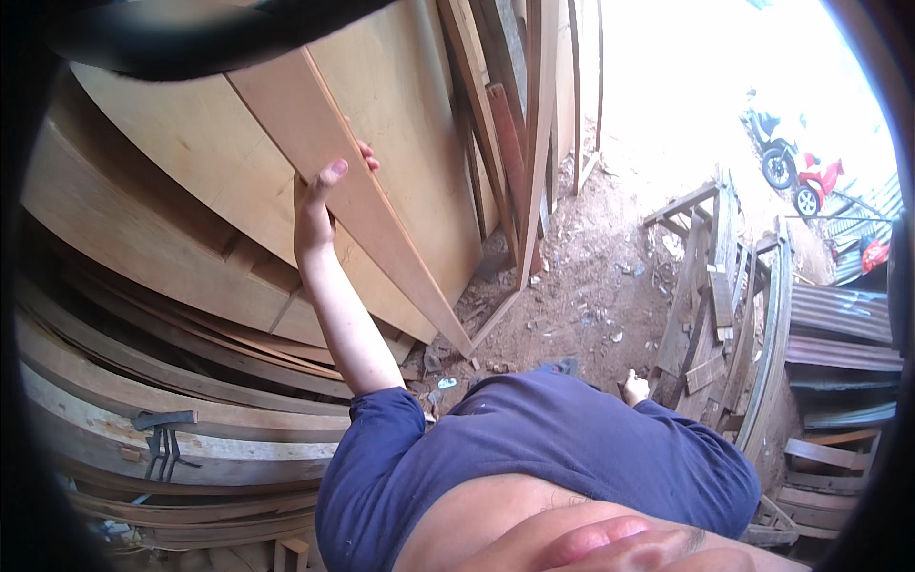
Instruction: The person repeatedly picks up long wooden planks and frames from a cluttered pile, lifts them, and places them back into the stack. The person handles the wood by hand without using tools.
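My left hand (318, 207) is wrapped around a long planed wooden board (357, 189), thumb on its broad face and fingertips round its far edge. The board's lower end rests near the ground and meets a short bottom rail (495, 320). That rail runs to another upright (536, 164), so they look like one wooden frame. Behind the board lean large plywood sheets (411, 143). My right hand (635, 388) is low by my right side, small in view and partly cut off by my shirt. Whether it holds anything cannot be made out.
Stacked curved-looking timbers (236, 422) fill the left side, with a dark metal fitting (168, 440) on one. A rough wooden trestle (715, 300) stands to the right on littered dirt ground (572, 314). Corrugated sheets (843, 314) and motorcycles (783, 164) are farther off.
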The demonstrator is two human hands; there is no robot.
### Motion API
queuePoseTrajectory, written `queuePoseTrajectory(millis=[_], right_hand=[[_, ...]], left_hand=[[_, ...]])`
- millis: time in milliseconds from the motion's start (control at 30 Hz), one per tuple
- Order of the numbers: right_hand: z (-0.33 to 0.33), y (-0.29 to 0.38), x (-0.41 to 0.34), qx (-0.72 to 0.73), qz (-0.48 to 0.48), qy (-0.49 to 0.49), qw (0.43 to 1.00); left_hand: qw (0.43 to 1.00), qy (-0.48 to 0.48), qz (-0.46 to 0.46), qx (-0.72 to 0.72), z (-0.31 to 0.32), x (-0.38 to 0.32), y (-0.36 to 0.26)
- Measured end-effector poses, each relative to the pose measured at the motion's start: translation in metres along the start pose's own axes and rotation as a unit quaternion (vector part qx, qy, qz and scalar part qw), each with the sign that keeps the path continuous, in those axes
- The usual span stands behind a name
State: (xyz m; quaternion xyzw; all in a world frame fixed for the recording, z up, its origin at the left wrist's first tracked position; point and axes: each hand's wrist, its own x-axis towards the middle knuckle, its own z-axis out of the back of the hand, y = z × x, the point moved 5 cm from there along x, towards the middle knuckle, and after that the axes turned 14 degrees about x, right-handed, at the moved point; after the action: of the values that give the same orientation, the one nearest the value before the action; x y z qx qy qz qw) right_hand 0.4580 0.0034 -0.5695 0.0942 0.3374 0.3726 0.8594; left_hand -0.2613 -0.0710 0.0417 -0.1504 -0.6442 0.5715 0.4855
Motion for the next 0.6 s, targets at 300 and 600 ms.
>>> queuePoseTrajectory(millis=[300,600], right_hand=[[0.013,0.14,-0.015,0.017,0.078,0.004,0.997],[-0.009,0.112,-0.017,-0.004,0.088,0.022,0.996]], left_hand=[[1.0,0.001,0.024,-0.011,-0.017,-0.015,-0.01],[0.999,0.017,0.016,-0.029,-0.038,-0.034,-0.024]])
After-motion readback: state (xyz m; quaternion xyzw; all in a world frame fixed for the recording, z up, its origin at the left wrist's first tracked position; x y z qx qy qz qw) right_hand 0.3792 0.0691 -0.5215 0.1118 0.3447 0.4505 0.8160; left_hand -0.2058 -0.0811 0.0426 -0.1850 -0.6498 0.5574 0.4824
